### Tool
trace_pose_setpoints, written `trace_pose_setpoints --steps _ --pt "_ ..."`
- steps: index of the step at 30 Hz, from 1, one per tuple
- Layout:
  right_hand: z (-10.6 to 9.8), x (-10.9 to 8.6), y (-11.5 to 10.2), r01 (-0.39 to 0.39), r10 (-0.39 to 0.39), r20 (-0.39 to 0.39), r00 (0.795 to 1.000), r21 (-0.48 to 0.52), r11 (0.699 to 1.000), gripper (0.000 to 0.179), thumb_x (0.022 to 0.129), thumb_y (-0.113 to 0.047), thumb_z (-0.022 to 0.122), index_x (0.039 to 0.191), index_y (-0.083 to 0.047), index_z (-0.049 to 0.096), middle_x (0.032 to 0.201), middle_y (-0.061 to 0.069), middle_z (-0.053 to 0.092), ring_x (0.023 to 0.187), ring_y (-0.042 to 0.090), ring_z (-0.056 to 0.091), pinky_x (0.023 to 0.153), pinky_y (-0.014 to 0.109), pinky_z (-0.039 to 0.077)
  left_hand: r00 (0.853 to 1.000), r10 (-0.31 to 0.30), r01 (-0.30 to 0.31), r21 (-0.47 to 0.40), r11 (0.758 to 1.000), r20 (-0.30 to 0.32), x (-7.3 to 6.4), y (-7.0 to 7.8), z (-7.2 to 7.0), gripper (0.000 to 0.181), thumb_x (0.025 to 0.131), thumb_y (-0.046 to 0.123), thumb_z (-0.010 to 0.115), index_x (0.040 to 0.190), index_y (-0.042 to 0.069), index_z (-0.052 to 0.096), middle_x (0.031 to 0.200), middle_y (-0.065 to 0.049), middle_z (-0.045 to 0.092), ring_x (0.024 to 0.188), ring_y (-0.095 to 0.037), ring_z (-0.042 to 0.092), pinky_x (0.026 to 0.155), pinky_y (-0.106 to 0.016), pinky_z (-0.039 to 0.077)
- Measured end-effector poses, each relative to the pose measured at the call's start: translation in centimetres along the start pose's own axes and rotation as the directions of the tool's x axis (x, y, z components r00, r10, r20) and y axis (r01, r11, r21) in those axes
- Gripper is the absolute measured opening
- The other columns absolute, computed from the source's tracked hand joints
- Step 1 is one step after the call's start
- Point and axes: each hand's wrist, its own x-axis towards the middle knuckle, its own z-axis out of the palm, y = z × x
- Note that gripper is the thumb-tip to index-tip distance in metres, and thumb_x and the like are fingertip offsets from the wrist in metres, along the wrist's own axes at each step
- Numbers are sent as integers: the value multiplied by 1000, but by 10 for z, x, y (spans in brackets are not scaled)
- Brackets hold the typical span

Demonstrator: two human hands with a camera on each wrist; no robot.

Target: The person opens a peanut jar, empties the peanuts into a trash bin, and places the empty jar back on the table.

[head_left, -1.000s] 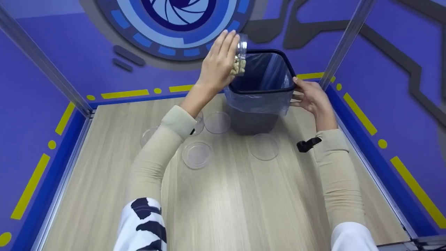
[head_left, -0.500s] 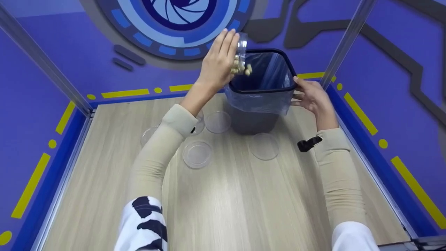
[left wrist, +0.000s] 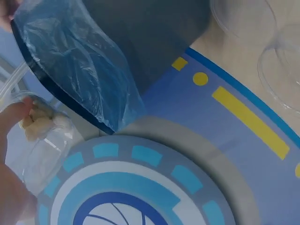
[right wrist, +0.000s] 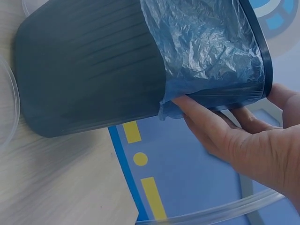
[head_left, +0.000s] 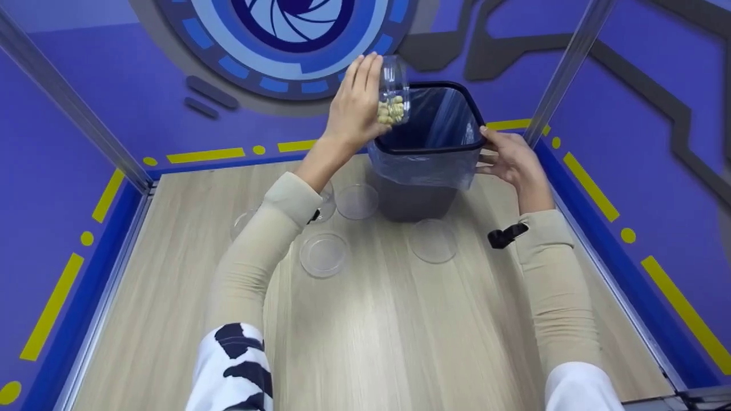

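Note:
My left hand grips a clear plastic jar, tipped on its side beside the bin's left rim. Pale, nut-like pieces lie along its lower side; the left wrist view shows a cluster of the pieces by my fingertip. A dark trash bin with a translucent blue liner stands at the back of the table. My right hand rests at the bin's right, thumb at the black rim. In the right wrist view, straight fingers press the bin's side and liner edge.
Clear round lids lie on the wooden table: one lid in front, another lid before the bin, and a clear disc left of it. A clear container is partly behind my left sleeve. Blue panels enclose the table.
Half a second ago pieces were dropping from the jar toward the bin; now none are seen falling. My left hand has turned the jar, showing more of it. My right hand stays put.

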Motion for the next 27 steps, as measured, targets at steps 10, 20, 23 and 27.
trace_pose_setpoints --steps 10,20,23,27 --pt "-1 0 -1 -20 20 13 1000 19 1000 30 99 -31 66 114 -6 59 116 7 61 118 33 57 100 55 51 1000 16 -16 64 998 8 -1 -1 -2 107 75 30 89 155 -6 28 160 -22 34 149 -38 28 126 -31 14" --pt "0 1 -1 -21 21 12 1000 6 1000 33 99 -33 65 118 -7 55 133 11 50 138 39 41 117 58 33 998 49 -50 38 998 27 2 6 4 100 74 20 87 154 -6 32 159 -22 36 149 -38 29 126 -34 19" --pt "0 1 -1 -15 15 13 1000 2 1000 32 100 -33 64 116 -7 55 132 10 50 138 39 40 116 58 34 997 53 -55 33 998 48 3 9 4 104 73 24 89 155 -5 31 160 -21 34 149 -37 28 125 -33 20" --pt "0 0 0 -8 8 17 1000 -13 1000 30 100 -33 63 114 -8 56 129 9 51 138 39 41 116 59 34 995 73 -76 45 996 64 3 12 4 104 76 26 88 156 -4 29 161 -21 32 151 -37 26 126 -34 19"
